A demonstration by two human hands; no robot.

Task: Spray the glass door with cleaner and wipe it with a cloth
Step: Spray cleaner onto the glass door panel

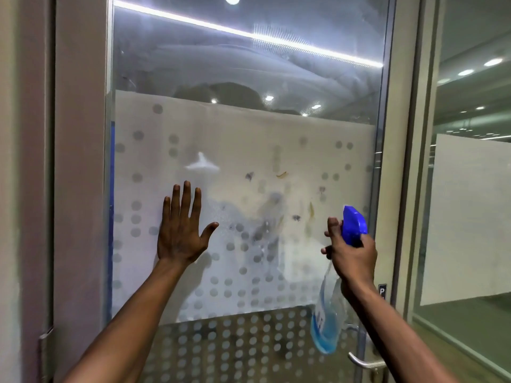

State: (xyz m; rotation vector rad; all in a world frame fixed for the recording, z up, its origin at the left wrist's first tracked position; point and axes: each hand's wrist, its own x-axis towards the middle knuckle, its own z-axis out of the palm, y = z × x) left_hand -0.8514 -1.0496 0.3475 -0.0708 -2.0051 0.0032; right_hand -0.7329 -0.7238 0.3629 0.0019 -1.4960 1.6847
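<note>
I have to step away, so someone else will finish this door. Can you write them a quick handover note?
Left hand: open, fingers spread, palm flat against the glass door.
Right hand: gripping the spray bottle, blue nozzle aimed at the glass; blue cleaner left in the bottle.
Done: a wet, misted patch mid-door.
Left: smudges and stains still on the frosted band; no cloth in view, so find one and wipe. Upper glass looks streaky.

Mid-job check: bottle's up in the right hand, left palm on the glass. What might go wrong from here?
1. The left hand lies flat on the glass door beside the wet patch; it may catch spray and leave prints.
2. No cloth is in view, so the cleaner could run down before wiping.
3. The spray bottle hangs just above the door handle and could knock it.
</note>
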